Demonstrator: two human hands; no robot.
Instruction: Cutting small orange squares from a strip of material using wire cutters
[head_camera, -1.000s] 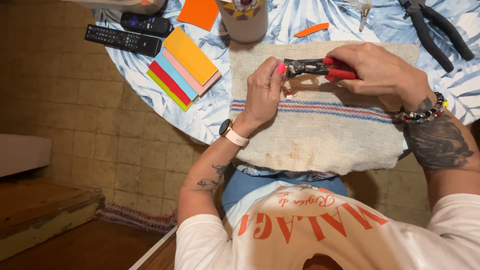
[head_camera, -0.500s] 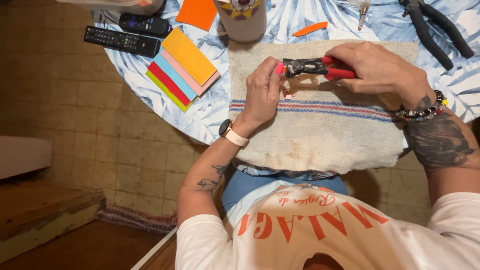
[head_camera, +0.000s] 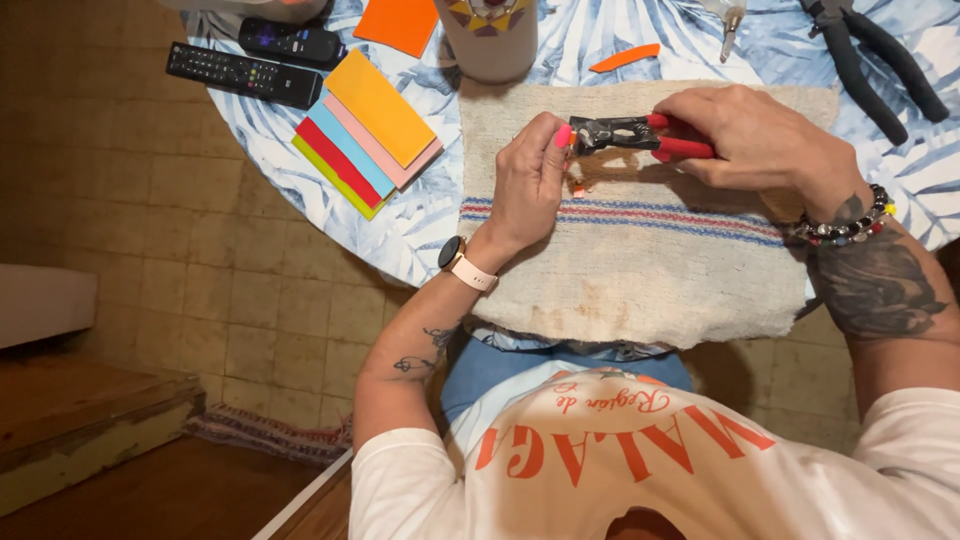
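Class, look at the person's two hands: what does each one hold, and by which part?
The right hand grips red-handled pliers by the handles. The left hand pinches something at the plier tips, too small to identify.

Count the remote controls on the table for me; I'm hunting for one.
2: a long black remote near the table's left edge, and a shorter black remote just behind it, its far end partly covered.

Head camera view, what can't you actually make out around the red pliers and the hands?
- What the left hand pinches at the nose of the red pliers: too small, covered by fingertips.
- Pliers handles: mostly wrapped by the right hand.
- Black pliers and the cup: cut off by the top edge.
- Small orange bit on the cloth: too tiny to identify.
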